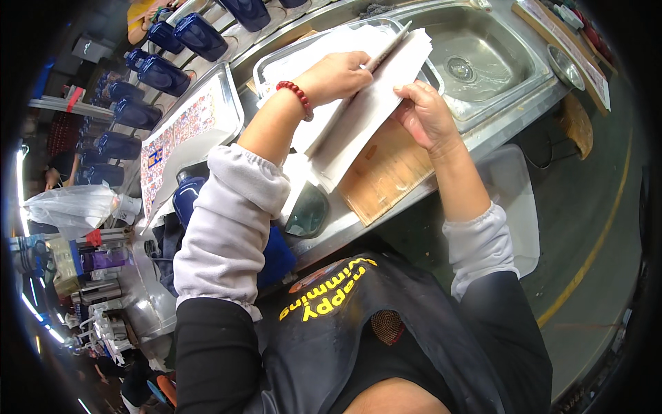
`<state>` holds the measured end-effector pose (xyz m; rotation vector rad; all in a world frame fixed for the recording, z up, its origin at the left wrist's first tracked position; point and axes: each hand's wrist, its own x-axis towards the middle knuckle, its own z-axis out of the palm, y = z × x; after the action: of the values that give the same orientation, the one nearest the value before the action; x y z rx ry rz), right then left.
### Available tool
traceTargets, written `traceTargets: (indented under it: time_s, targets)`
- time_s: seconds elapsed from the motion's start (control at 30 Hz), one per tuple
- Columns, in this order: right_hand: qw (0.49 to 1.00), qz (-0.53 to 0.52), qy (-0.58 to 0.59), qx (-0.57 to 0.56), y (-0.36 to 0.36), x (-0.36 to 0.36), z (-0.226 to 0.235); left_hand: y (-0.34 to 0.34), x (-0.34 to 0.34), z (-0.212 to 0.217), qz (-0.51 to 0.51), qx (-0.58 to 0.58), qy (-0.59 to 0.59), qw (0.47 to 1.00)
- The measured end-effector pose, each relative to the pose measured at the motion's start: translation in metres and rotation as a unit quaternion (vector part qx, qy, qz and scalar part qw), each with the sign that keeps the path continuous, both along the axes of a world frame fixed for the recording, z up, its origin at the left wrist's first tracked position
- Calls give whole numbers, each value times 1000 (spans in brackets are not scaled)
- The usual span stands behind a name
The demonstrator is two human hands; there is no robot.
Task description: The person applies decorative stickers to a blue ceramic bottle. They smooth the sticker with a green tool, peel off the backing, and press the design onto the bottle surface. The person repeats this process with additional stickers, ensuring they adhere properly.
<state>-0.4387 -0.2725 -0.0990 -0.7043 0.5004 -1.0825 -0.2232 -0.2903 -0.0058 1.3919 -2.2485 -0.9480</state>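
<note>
A large white sheet (pixel 369 114), apparently paper, is tilted over a clear-rimmed tray (pixel 258 72) of white material. Along its left side runs a narrow greyish band that looks like a raised or folded edge. My left hand (pixel 338 76), below a red bead bracelet, is closed on that band near its upper part. On the sheet's right edge, my right hand (pixel 426 117) has its thumb and fingertips pressed together. Under the sheet's lower right lies a wooden board (pixel 389 176). A dark green rounded object (pixel 308 212) rests by its lower corner.
A steel sink (pixel 483 45) lies right of the tray, with a round metal dish (pixel 565 67) beyond it. Dark blue bottles (pixel 162 74) stand at the upper left, beside a tray with a patterned sheet (pixel 183 131). A translucent plastic bin (pixel 514 200) sits below the counter.
</note>
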Motion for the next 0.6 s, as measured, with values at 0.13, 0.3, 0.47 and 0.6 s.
traceTargets:
  time_s: [0.13, 0.3, 0.47, 0.6]
  targets:
    - [999, -35, 7, 10, -2, -3, -11, -8, 9, -6, 19, 18, 26, 999]
    - [999, -40, -5, 18, -4, -8, -30, -7, 12, -4, 32, 45, 38, 998]
    - [998, -62, -3, 18, -4, -8, -37, -5, 6, -3, 12, 29, 8, 999]
    - [996, -81, 8, 26, 3, -3, -23, -4, 1, -6, 7, 2, 13, 1000]
